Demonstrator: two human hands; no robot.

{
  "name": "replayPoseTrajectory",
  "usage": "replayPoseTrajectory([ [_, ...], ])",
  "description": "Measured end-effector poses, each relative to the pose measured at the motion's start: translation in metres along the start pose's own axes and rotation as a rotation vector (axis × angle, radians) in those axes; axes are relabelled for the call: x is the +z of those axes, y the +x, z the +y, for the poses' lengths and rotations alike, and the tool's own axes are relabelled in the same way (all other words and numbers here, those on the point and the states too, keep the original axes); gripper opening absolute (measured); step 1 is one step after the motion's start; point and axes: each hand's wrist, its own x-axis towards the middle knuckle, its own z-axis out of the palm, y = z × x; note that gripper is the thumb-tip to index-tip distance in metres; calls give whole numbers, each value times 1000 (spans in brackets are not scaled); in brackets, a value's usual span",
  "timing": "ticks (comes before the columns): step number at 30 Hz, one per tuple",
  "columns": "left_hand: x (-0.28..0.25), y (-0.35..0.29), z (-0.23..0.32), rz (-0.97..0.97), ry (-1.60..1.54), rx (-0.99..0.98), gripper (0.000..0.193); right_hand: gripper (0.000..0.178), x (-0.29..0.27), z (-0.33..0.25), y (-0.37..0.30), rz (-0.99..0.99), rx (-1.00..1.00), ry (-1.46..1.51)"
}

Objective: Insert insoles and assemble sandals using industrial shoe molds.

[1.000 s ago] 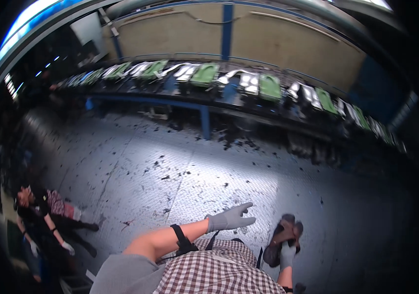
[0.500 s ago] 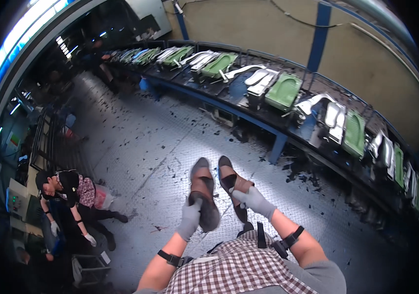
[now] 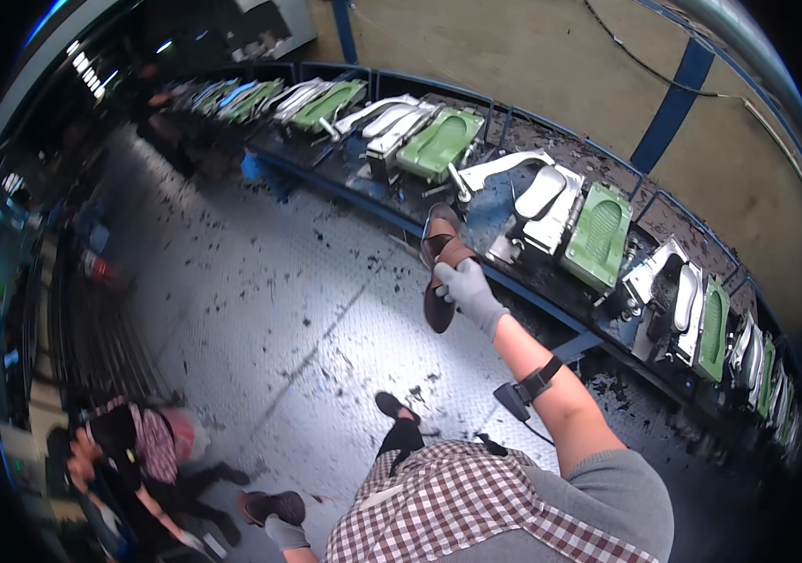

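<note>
My right hand [image 3: 469,289], in a grey glove, is closed round the middle of a brown strapped sandal [image 3: 455,250] with a dark sole. My arm stretches forward, and the sandal's far end comes up to the bench edge. Low on the left, my left hand [image 3: 285,533], gloved too, grips a second brown sandal [image 3: 272,508] beside my body. Its fingers show only in part. Closest to the right hand on the bench are an open metal mould [image 3: 551,202] and its green mould half [image 3: 598,237].
A long blue-framed bench [image 3: 326,183] with several silver and green shoe moulds curves from far left to near right. Dark scraps litter the metal floor [image 3: 279,281]. One co-worker [image 3: 138,460] bends at the lower left; another person [image 3: 161,122] stands by the far bench end.
My right hand has moved forward with its sandal toward the bench. My left hand has swung down and left with the other one. The view has shifted, and the bench now appears closer.
</note>
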Motion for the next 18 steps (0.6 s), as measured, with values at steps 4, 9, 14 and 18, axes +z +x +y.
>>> replayPoseTrajectory([
  [4,112,97,61,-334,21,-20,39,33,18,-46,120,229,-62,-106],
  [9,398,138,148,-308,-3,-241,46,61,8,-143,251,454,-113,-638],
  [14,633,112,208,-554,-22,-232,42,76,60,-176,351,799,-168,-686],
  [18,776,123,231,-705,102,-36,48,54,127,-123,437,678,-420,-732],
])
